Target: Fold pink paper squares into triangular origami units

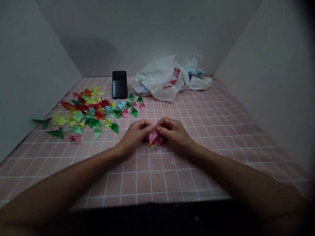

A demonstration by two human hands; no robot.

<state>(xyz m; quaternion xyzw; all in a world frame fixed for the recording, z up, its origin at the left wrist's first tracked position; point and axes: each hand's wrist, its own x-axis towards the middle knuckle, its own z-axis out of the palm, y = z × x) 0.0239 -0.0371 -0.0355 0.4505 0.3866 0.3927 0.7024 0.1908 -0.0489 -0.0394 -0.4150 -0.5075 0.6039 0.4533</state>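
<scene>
A pink folded paper piece [152,135] is pinched between both of my hands at the middle of the pink gridded table [197,144]. My left hand [135,132] grips its left side with curled fingers. My right hand [172,130] grips its right side, thumb and fingers pressed together. Under the hands lie a few more small paper sheets [152,146], yellow and purple edges showing. A spread of several folded paper triangles [91,111] in green, red, yellow, pink and blue lies to the left.
A black phone [119,84] stands against the back wall. White plastic bags [164,78] sit at the back, right of the phone. Grey walls close in the table on the left, back and right.
</scene>
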